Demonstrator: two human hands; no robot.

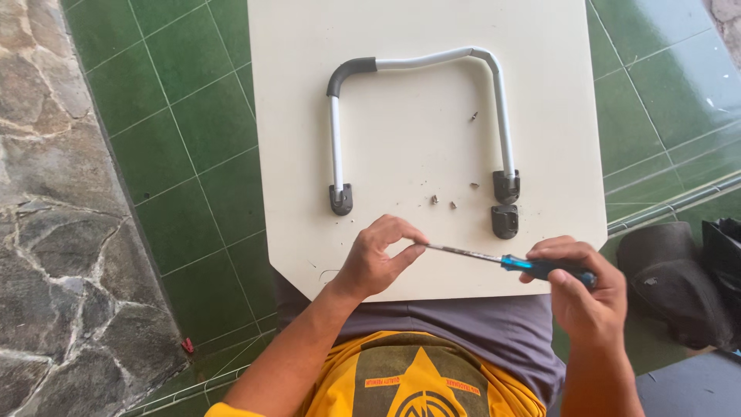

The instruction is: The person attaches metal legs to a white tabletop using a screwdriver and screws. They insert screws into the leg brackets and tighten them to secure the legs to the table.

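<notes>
- Fingers (pixel 567 259) of the right hand (pixel 583 297) wrap closed around the blue-and-black handle of a screwdriver (pixel 509 262), held level above the desk's (pixel 417 139) near edge.
- Left hand (pixel 374 259) pinches the screwdriver's tip between thumb and curled fingers.
- Bent grey tube leg (pixel 421 116) lies flat on the desk.
- Loose black bracket (pixel 505 221) lies beside it.
- Small screws (pixel 444 202) lie scattered nearby.

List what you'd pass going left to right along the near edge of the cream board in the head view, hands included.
Left hand pinching the tool's tip → screwdriver shaft → blue screwdriver handle → right hand gripping that handle → dark bag on the green tile floor.
</notes>
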